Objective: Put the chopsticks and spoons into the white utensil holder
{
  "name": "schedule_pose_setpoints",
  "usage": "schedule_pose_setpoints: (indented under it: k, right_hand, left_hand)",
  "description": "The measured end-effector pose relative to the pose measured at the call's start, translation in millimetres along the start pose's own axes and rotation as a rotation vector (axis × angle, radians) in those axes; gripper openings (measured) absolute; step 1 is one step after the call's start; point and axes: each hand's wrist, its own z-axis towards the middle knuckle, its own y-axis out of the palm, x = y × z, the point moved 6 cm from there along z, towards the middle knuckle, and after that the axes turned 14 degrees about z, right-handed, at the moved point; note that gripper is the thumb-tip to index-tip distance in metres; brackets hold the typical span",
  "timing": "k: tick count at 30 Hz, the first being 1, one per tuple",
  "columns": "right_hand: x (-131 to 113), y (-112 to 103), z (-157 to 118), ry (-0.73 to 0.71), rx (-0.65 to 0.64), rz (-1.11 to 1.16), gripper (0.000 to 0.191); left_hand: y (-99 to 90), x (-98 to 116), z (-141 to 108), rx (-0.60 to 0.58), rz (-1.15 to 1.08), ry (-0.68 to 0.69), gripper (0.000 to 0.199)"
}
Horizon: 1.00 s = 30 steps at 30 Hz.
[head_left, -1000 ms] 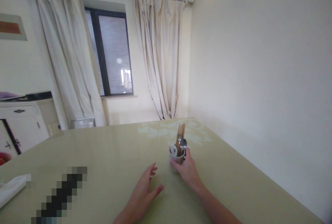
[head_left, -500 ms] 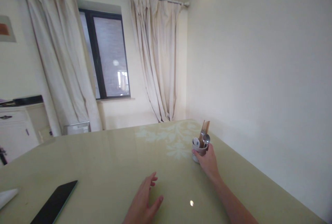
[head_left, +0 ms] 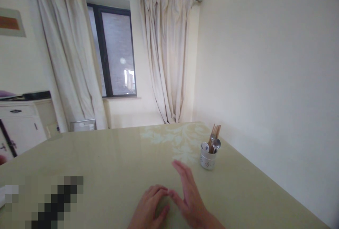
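My left hand (head_left: 152,204) is low over the table (head_left: 111,165) with its fingers loosely curved and nothing in it. Close beside it is my right hand (head_left: 189,195), its fingers stretched out and slightly blurred, also without anything in it. The right thumb comes very near the left fingertips; I cannot tell if they touch. Beyond my right hand, a whitish utensil holder with small holes (head_left: 208,161) stands upright, apart from both hands. Wooden chopsticks (head_left: 217,131), metal spoons (head_left: 216,144) and a white spoon (head_left: 205,147) stick out of it.
A pixelated dark, long shape (head_left: 54,204) lies at the lower left, with a white object (head_left: 7,193) at the edge. Along the right side runs a bare wall (head_left: 265,80). Curtains (head_left: 169,59) and a white cabinet (head_left: 23,123) are behind the table.
My right hand has let go of the utensil holder and moved back and left, next to my left hand. The holder stays standing on the table. The view has shifted slightly.
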Motion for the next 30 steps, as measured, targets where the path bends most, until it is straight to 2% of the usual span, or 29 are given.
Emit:
schedule_pose_setpoints:
  k: [2,3,5,9,11,19,26,28,30]
  right_hand:
    - [-11,36,-5,-0.030,-0.344,0.098,0.072]
    - [-15,46,-7,-0.035,-0.451,0.124,0.074]
    - [-19,53,-6,-0.012,-0.527,0.149,0.071]
    - [-12,46,-2,0.096,-0.457,0.190,0.057]
    - [-8,45,-3,0.109,-0.455,0.205,0.052]
    - [-1,47,-7,0.071,-0.470,0.225,0.047]
    - [6,50,-11,-0.006,-0.485,0.186,0.050]
    - [7,47,-11,-0.004,-0.438,0.167,0.051]
    - [8,34,-8,0.036,-0.282,0.141,0.051]
  left_hand:
    - [6.7,-3,-1,-0.010,0.015,0.004,0.031]
    - [11.4,-5,-2,-0.020,0.021,-0.004,0.031]
    - [19.9,-11,-3,-0.039,0.031,-0.034,0.036]
    - [27.2,-16,-3,-0.092,0.047,-0.053,0.061]
    - [25.5,-16,-3,-0.112,0.062,-0.037,0.063]
    - [19.4,-3,-1,-0.184,0.205,0.049,0.059]
    - [23.3,-8,0,-0.101,0.244,0.114,0.050]
    - [17.1,-4,0,-0.069,0.225,0.151,0.048]
    - [8.8,1,0,-0.049,0.181,0.173,0.041]
